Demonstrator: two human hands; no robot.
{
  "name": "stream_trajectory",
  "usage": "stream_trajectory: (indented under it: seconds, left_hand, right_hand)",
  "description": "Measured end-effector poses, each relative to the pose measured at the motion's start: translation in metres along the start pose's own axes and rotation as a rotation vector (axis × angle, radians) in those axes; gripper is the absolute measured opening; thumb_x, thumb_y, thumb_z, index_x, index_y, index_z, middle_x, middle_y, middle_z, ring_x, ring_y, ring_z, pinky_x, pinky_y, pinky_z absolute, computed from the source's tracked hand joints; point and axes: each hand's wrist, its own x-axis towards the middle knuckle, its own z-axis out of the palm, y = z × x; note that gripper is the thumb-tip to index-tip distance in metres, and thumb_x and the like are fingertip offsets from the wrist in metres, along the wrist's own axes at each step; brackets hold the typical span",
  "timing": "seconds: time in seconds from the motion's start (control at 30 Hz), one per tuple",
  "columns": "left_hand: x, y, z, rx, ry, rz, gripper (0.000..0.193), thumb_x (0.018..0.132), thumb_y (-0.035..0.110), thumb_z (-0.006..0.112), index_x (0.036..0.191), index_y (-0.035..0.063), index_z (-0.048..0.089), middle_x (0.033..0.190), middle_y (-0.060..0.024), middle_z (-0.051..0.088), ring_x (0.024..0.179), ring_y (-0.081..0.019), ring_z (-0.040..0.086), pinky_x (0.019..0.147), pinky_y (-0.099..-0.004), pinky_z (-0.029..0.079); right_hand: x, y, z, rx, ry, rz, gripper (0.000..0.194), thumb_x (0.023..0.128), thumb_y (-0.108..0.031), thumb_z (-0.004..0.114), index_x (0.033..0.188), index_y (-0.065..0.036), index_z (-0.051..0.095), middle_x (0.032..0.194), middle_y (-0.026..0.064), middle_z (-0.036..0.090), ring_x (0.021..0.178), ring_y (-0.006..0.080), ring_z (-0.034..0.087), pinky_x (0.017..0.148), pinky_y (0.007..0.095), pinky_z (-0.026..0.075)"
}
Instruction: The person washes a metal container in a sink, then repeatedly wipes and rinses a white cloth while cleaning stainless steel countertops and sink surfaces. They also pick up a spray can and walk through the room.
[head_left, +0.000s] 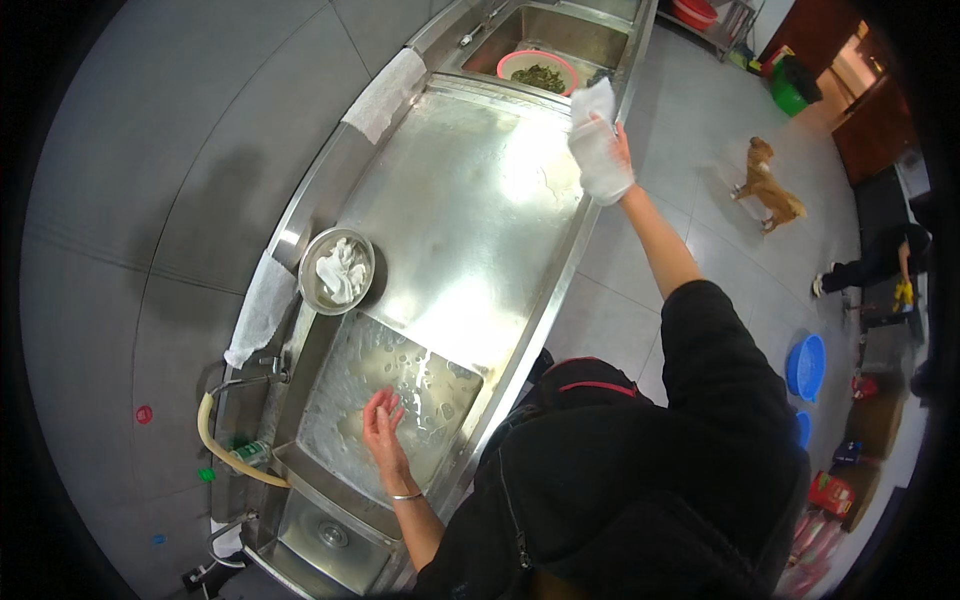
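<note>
My right hand (621, 150) is on a white cloth (598, 150) at the front edge of the stainless steel counter (450, 202), near the far sink. The cloth covers most of its fingers. Over the wet sink basin (352, 397) nearest me is my left hand (383, 427), empty, its fingers loosely curled and apart. A bracelet circles that wrist. Between basin and counter top, on the wall side, a metal bowl (307, 289) holds crumpled white cloth (342, 271) in liquid. Water stands in puddles on the basin floor.
White cloths (386, 94) (262, 307) drape over the back ledge. A faucet (281, 367) with a yellowish hose (214, 442) stands behind the basin. The far sink holds a pink-rimmed basin (501, 69) of greens. A dog (769, 187) and another person (877, 259) are on the right.
</note>
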Motion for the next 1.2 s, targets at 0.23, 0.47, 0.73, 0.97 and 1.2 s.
stream_trajectory:
  seconds: [0.23,0.47,0.73,0.97,1.2]
  left_hand:
    - [0.039,0.002,0.053,0.038,0.042,-0.115,0.047,0.096,0.029,0.052,0.133,0.0017,0.042,0.128,-0.0197,0.053,0.113,-0.026,0.055,0.092,-0.0364,0.046]
    - [0.111,-0.005,0.045,0.027,0.269,-0.217,0.044,0.096,0.031,0.052,0.129,0.0041,0.044,0.126,-0.0198,0.055,0.112,-0.0272,0.055,0.09,-0.0364,0.047]
    - [0.19,-0.036,0.03,0.039,0.69,-0.134,0.049,0.097,0.038,0.049,0.133,0.007,0.037,0.13,-0.017,0.051,0.112,-0.027,0.054,0.088,-0.0388,0.047]
    - [0.242,-0.033,0.027,-0.048,0.796,-0.253,0.056,0.094,0.049,0.047,0.131,0.0073,0.04,0.118,-0.0114,0.054,0.104,-0.0229,0.056,0.076,-0.0352,0.05]
    - [0.269,-0.041,0.021,-0.018,0.645,-0.292,0.043,0.09,0.039,0.058,0.117,0.0054,0.053,0.101,-0.0098,0.063,0.073,-0.0175,0.065,0.046,-0.026,0.051]
  right_hand:
    - [-0.007,-0.046,0.065,0.157,-0.103,0.638,0.075,0.09,-0.051,0.048,0.14,0.002,0.031,0.145,0.0326,0.023,0.138,0.0444,0.015,0.109,0.0575,0.016]
    - [0.06,-0.091,0.116,0.009,-0.265,0.806,0.091,0.089,-0.068,0.028,0.146,0.001,0.017,0.148,0.0355,0.011,0.141,0.0437,0.004,0.111,0.0551,0.008]
    - [0.202,-0.141,0.184,0.172,-0.23,0.167,0.078,0.094,-0.056,0.031,0.147,-0.001,0.017,0.153,0.0192,0.017,0.143,0.0307,0.01,0.114,0.0456,0.012]
    - [0.32,-0.192,0.231,0.248,-0.167,-0.199,0.064,0.097,-0.044,0.03,0.146,-0.004,0.021,0.152,0.0103,0.024,0.142,0.0229,0.018,0.114,0.0427,0.015]
    - [0.337,-0.213,0.231,0.179,-0.202,-0.237,0.055,0.098,-0.038,0.029,0.147,-0.012,0.024,0.152,0.0101,0.025,0.141,0.0231,0.019,0.114,0.0434,0.018]
